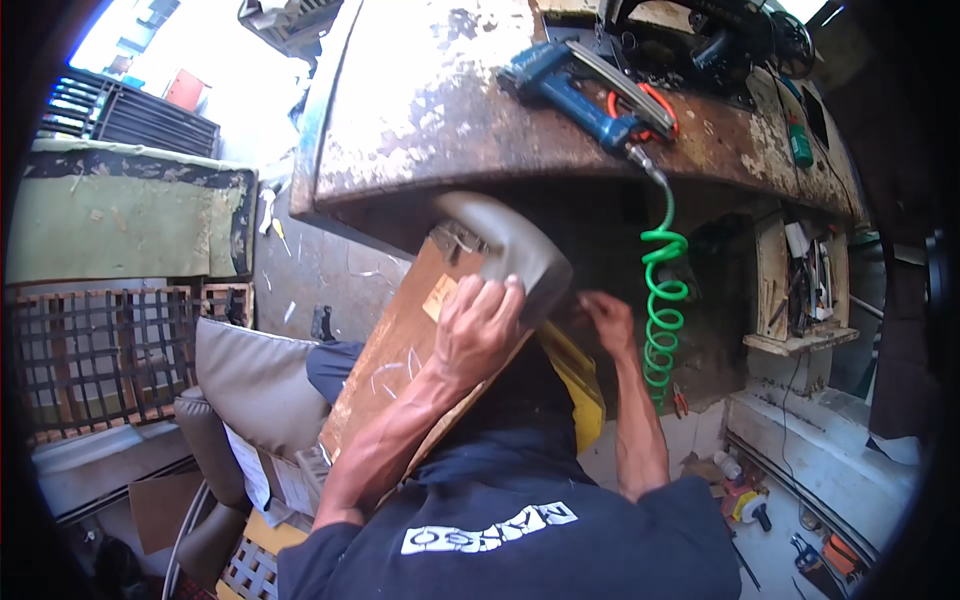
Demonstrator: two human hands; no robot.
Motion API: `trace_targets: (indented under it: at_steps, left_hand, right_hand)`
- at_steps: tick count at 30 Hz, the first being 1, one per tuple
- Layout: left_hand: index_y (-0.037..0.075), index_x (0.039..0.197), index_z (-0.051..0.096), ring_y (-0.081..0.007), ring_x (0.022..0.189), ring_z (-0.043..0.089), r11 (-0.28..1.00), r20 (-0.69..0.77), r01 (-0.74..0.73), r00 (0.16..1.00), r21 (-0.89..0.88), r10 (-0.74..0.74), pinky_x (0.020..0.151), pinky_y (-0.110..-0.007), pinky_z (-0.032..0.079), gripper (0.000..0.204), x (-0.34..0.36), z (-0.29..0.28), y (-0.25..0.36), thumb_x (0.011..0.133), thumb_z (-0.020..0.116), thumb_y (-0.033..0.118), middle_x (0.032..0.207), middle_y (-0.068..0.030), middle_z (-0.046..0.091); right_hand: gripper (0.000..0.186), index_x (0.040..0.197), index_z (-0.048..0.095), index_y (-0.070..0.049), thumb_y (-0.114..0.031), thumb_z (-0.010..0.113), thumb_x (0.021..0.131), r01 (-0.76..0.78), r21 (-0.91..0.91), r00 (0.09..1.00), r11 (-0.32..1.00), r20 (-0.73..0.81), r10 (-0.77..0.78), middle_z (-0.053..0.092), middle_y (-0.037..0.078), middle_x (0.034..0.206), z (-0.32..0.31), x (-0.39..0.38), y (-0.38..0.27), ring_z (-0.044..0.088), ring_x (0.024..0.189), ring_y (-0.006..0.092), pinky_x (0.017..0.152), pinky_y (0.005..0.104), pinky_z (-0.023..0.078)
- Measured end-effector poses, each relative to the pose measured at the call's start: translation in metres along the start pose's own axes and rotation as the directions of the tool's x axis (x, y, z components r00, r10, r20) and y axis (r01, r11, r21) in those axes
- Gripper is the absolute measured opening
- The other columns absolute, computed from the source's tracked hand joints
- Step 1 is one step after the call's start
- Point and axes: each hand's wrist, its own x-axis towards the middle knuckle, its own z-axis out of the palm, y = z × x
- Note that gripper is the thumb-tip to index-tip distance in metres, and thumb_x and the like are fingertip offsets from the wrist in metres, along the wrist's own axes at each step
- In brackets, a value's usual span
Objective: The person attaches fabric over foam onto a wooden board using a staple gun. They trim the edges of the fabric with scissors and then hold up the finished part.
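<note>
Across my lap slants a brown wooden panel (390, 345) with chalk-like marks. Its far end is wrapped in grey-brown upholstery covering (535, 262), smeared by motion. My left hand (478, 325) lies over that end, its fingers curled and gripping the covering's edge against the wood. Just right of the covered end, my right hand (608, 318) is closed with the fingers pinched together. What it holds, if anything, is lost in the dark under the table. Something yellow (578, 385) shows below the panel, between my forearms.
On the worn table (400, 110) ahead lie a blue staple gun (575, 95) and its coiled green air hose (663, 300), which hangs down to the right. A sewing machine (700, 40) stands behind. Grey padded cushions (262, 375) and a webbed frame (100, 360) are at left.
</note>
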Motion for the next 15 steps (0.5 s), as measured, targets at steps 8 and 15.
trace_targets:
  at_steps: [8,15]
  left_hand:
    - [-0.005,0.110,0.066,-0.0202,0.076,0.054,0.983,0.058,-0.180,0.982,0.031,0.178,0.069,-0.035,0.048,0.032,-0.018,0.037,-0.002,0.081,0.066,0.009,0.081,-0.0060,0.053]
    - [-0.006,0.126,0.064,-0.0188,0.076,0.052,0.986,0.141,-0.158,0.979,0.056,0.149,0.068,-0.033,0.047,0.047,-0.037,0.035,0.005,0.082,0.065,0.011,0.082,-0.0047,0.051]
  right_hand:
    - [0.077,0.161,0.032,-0.004,-0.030,0.072,0.100,0.147,0.528,0.987,0.836,-0.018,-0.162,0.059,0.016,0.144,0.041,-0.019,-0.090,0.061,0.122,0.0190,0.101,0.0330,0.052]
    - [0.085,0.160,0.031,-0.002,-0.030,0.079,0.095,0.092,0.393,0.980,0.915,0.130,-0.154,0.061,0.012,0.132,0.052,-0.017,-0.112,0.059,0.119,0.0181,0.104,0.0320,0.048]
